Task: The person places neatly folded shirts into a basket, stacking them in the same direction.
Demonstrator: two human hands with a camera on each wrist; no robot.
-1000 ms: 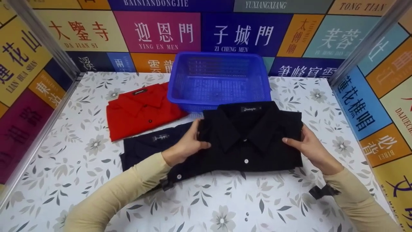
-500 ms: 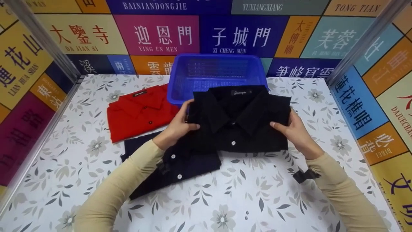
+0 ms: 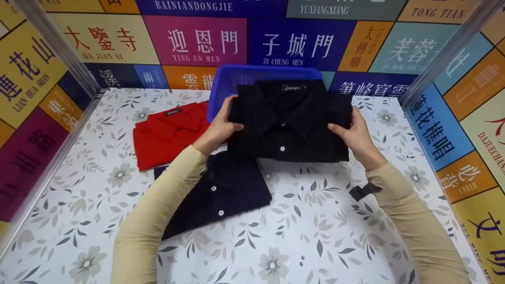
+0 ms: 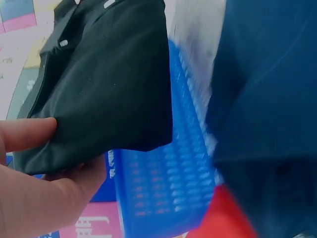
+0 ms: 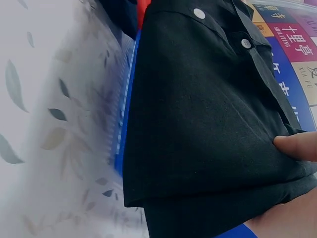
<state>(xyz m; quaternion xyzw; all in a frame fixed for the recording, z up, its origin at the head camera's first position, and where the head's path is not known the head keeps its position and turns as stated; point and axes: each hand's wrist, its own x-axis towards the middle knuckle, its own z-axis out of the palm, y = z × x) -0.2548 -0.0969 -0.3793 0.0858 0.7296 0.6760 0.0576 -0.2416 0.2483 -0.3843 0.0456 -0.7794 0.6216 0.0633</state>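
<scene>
Between the left hand (image 3: 219, 128) and the right hand (image 3: 357, 136) hangs a folded black shirt (image 3: 309, 134), its collar pointing away from the person and two white buttons showing down its front. Each hand pinches one side edge, thumb on the front face and fingers behind, so both are gripping the shirt. Just beyond the hands is a blue basket (image 3: 215, 90); from the head the shirt covers most of its opening, and whether the two touch cannot be told.

To the near side of the left hand, partly behind that arm's beige sleeve (image 3: 158, 221), a navy shirt (image 3: 236, 189) lies folded on the flower-patterned worktop (image 3: 311, 232). Left of the same hand lies a red shirt (image 3: 163, 142), collar also turned away. A black strap (image 3: 365, 192) shows at the wrist below the right hand. Farther out, beyond both hands, stands a wall of coloured panels (image 3: 197, 43) with lettering.

A second ago both hands held the black shirt nearer the person, overlapping the navy one, with the basket's inside in plain sight. Now hands and shirt are farther forward and the navy shirt's right edge is uncovered. The red shirt and basket have stayed in place.
</scene>
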